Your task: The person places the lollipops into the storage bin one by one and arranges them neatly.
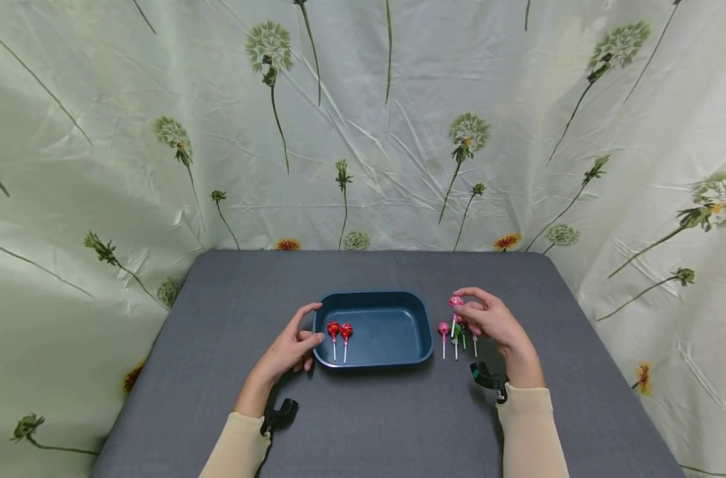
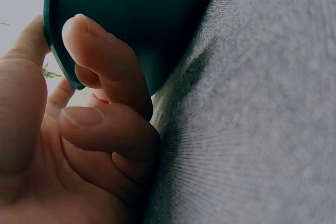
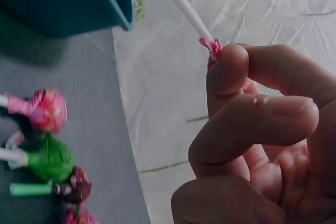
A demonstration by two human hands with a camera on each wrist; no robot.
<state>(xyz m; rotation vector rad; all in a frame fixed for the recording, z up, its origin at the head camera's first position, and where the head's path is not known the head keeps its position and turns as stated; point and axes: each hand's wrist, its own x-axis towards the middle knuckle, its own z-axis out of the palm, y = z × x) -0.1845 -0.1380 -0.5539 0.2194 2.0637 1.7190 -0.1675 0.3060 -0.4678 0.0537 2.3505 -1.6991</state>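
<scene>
A dark blue tray [image 1: 393,335] lies on the table with two red-wrapped lollipops [image 1: 340,330] inside, near its left end. My left hand [image 1: 289,346] grips the tray's left side, thumb at the rim and index finger at the far left corner; its other fingers [image 2: 107,129] curl beside the outer wall. Right of the tray, my right hand [image 1: 493,324] pinches a pink-wrapped lollipop [image 1: 455,302] above the table, its white stick [image 3: 189,11] showing in the right wrist view. Below it lie a pink lollipop [image 3: 48,109], a green lollipop [image 3: 51,158] and a dark-wrapped lollipop [image 3: 80,186].
A grey cloth [image 1: 363,418] covers the table. Behind it and along the sides hangs a pale curtain [image 1: 363,133] printed with dandelions. Another pink wrapper [image 3: 79,216] shows partly at the bottom of the right wrist view.
</scene>
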